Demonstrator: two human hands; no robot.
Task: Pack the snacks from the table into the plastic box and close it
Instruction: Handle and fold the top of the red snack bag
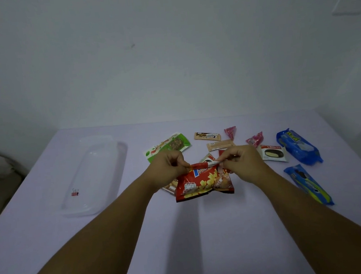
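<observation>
A red potato chip bag (200,184) is held up over the middle of the table. My left hand (169,167) pinches its folded top edge at the left end, and my right hand (239,161) pinches the same edge at the right end. The clear plastic box (97,165) lies at the left of the table, with a small pink binder clip (75,192) in it. Other snacks lie behind and to the right: a green packet (169,145), two beige wafer bars (207,135), two pink wrapped sweets (231,131), a choco pie (272,153) and two blue cookie packs (298,146).
The table (183,234) has a pale lilac cover and stands against a plain wall. A brown packet (169,186) lies partly hidden under the chip bag and my left wrist. A low dark surface with a pale object sits off the table's left edge.
</observation>
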